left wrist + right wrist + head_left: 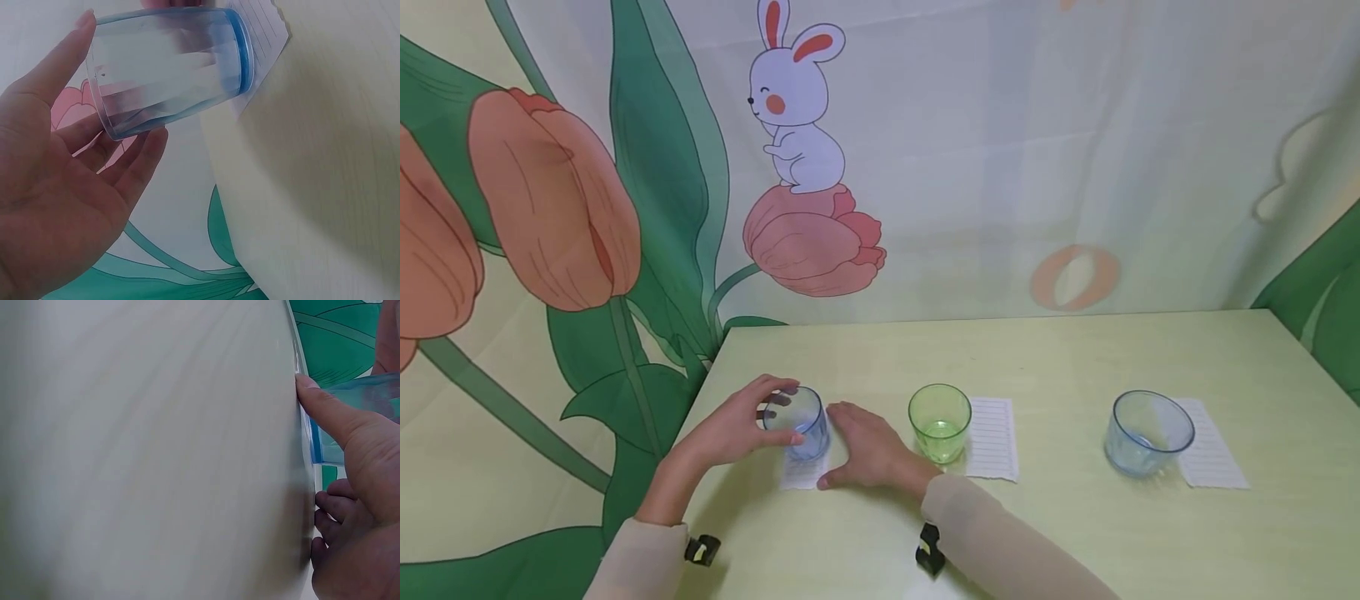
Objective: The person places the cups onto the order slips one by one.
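Note:
My left hand (737, 427) holds a clear blue glass (808, 435) by its upper part, thumb on the near side and fingers on the far side. In the left wrist view the glass (169, 69) has a thicker blue base. The glass stands over a lined paper slip (805, 475), covering part of it. Just right of the glass, my right hand (874, 450) rests low on the table with its fingers pointing away from me and its thumb at the slip's right edge. In the right wrist view its thumb (331, 409) and fingertips touch the surface.
A green glass (940, 423) stands right of my right hand, beside a second lined paper slip (992, 440). Farther right, a wider blue glass (1142, 442) overlaps another slip (1212, 446). Behind the pale table (1060, 533) hangs a cloth (1000, 167) printed with tulips and a rabbit.

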The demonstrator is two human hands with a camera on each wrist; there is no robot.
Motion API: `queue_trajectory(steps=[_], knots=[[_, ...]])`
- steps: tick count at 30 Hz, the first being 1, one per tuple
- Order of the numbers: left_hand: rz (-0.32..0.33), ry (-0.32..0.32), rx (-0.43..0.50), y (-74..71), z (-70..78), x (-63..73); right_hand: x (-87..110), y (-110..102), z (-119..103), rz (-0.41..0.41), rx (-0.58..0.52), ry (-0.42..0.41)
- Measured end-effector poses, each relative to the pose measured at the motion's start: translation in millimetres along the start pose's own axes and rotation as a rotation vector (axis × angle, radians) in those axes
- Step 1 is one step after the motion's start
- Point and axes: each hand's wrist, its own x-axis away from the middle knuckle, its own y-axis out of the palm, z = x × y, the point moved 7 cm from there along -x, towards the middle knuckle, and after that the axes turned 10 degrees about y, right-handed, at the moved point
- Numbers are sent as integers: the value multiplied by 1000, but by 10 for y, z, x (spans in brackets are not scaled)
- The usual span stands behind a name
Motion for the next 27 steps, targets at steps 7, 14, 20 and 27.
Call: queue_trajectory(steps=[7,14,20,27], knots=[[1,3,9,12,-20,7,5,-10,-10,-14,11,5],[14,6,32,41,-51,8,30,-36,-19,-19,4,-5],[14,12,34,55,-43,-11,27,-40,10,-6,0,-3],[22,50,-13,24,-27,3,14,-8,-4,-11,16,-5]])
